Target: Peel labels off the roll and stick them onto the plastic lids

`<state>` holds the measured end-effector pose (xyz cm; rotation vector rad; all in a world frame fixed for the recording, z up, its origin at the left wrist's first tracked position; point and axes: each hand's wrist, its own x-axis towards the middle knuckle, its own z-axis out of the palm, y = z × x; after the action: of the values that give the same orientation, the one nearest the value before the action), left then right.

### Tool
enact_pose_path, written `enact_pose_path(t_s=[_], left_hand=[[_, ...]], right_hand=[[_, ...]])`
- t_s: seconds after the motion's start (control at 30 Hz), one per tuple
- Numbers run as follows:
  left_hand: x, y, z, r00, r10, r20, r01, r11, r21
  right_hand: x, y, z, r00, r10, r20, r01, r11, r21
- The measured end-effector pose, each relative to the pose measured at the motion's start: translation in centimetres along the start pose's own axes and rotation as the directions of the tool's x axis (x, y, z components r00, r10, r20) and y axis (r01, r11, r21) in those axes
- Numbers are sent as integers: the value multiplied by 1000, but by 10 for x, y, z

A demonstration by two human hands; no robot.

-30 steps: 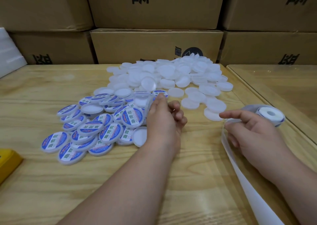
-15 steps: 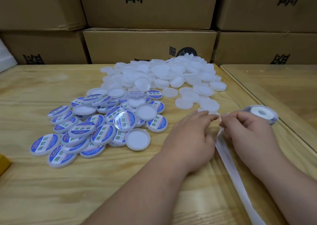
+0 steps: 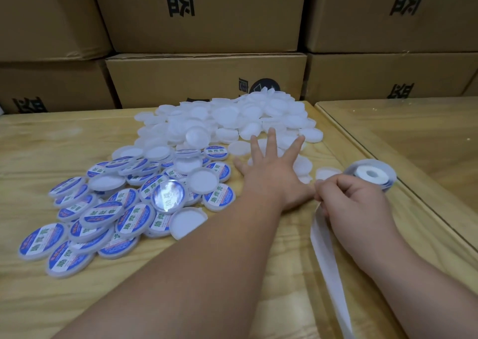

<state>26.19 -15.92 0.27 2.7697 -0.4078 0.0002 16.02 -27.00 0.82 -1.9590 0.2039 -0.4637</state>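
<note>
Label roll (image 3: 372,174) | just beyond right-hand grip (image 3: 354,204) | backing strip (image 3: 328,256) pinched

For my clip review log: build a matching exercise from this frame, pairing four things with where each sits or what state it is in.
Things:
1. left hand
2. right hand
3. white roll of labels
4. blue-and-white labelled round plastic lids

States:
A. heaped on the near left of the wooden table
B. fingers spread over plain white round lids
C. lying beyond the right hand, near the table's right edge
D. pinching the white backing strip

Pairs: 1-B, 2-D, 3-C, 4-A
</note>
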Motion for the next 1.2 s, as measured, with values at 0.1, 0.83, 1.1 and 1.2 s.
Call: enact_pose_path(t_s=[0.1, 0.83, 1.1, 1.2], left_hand=[[10, 1, 0, 998, 23, 62, -27, 997, 69], [-112, -5, 11, 989, 57, -138, -68, 994, -83], [-118, -6, 2, 965, -92, -247, 61, 989, -132], [-116, -7, 4, 966, -105, -237, 77, 990, -121]], right_hand=[[1, -2, 0, 1000, 6, 13, -7, 1000, 3], [-1, 1, -6, 997, -8, 72, 2, 996, 89], [-5, -3, -9, 973, -17, 229, 53, 987, -153], [-2, -1, -7, 983, -8, 183, 39, 986, -165]])
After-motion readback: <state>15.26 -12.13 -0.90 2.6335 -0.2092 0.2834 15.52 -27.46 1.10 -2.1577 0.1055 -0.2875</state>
